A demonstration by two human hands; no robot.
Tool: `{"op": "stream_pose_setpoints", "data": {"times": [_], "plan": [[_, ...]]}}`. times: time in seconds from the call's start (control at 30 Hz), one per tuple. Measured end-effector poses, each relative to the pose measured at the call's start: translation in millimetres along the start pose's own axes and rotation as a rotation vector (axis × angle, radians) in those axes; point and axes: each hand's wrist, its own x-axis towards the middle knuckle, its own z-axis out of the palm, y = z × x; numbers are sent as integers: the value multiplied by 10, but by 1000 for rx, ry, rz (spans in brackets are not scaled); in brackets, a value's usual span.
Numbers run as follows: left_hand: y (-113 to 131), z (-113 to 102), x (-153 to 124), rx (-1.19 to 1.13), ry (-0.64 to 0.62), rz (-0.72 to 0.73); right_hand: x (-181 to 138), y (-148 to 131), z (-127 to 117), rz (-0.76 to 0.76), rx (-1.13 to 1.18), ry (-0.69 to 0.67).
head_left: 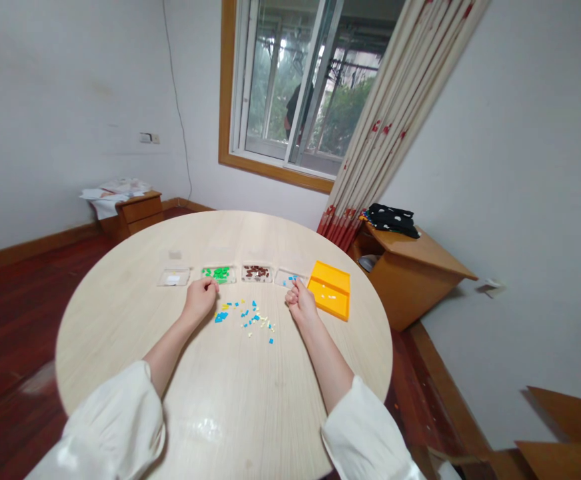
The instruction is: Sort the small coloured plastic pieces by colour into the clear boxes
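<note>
My left hand [200,298] rests on the round table [120,313] with its fingers curled closed, just below the clear tray of green pieces [219,273]. My right hand [299,301] is closed in a pinch beside the clear tray holding blue pieces [289,277], left of the orange tray [329,288]. What either hand holds is too small to see. Loose blue, yellow and white small pieces [248,317] lie scattered between the hands. A tray of dark brown pieces [256,272] and a tray with white pieces [173,277] complete the row.
A small clear lid [174,255] lies behind the trays. A wooden desk [410,267] with dark cloth stands right of the table, a low cabinet [133,210] with papers at the back left. Window and curtain behind.
</note>
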Motion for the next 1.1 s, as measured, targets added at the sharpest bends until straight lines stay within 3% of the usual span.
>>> {"op": "stream_pose_setpoints", "data": {"times": [0.77, 1.1], "plan": [[-68, 22, 15, -19, -12, 19, 62, -155, -27, 39, -25, -39], [19, -7, -17, -23, -19, -8, 185, -170, -140, -110, -32, 20]]}}
